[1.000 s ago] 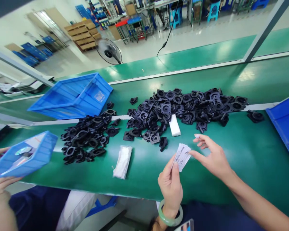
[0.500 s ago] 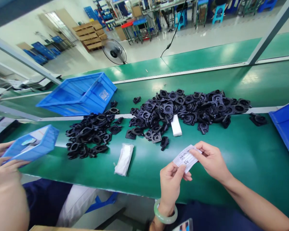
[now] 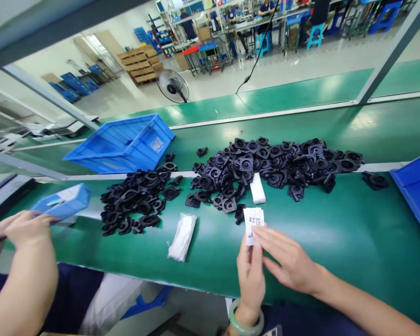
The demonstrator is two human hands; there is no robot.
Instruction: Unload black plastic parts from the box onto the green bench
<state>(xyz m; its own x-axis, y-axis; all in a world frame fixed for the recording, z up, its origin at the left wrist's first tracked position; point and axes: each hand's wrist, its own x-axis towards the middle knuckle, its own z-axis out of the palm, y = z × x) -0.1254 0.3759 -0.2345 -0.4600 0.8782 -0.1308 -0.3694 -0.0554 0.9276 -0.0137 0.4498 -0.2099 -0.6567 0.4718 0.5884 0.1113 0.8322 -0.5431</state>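
Note:
A small white paper slip (image 3: 249, 237) with printed and handwritten marks stands upright before me, in front of the dark parts. My left hand (image 3: 251, 277), with a pale green bangle (image 3: 247, 324) at its wrist, pinches the slip's lower end. Fingertips of my right hand (image 3: 292, 261) press against its right side, with the fingers fairly straight. Just beyond the slip lies a heap of black plastic housings (image 3: 247, 163), with a folded white bundle (image 3: 258, 189) at its front edge.
Left of centre are a plastic-wrapped white bundle (image 3: 182, 237) and a smaller heap of black housings (image 3: 131, 198). A large blue bin (image 3: 126, 144) stands behind it; another blue bin (image 3: 418, 186) is at right. At far left, a co-worker's hands (image 3: 30, 228) hold a light-blue bin (image 3: 68, 203).
The paper slip has turned from tilted to upright and shifted left. My right hand has moved left and down, close beside my left. The co-worker's arm and light-blue bin have shifted.

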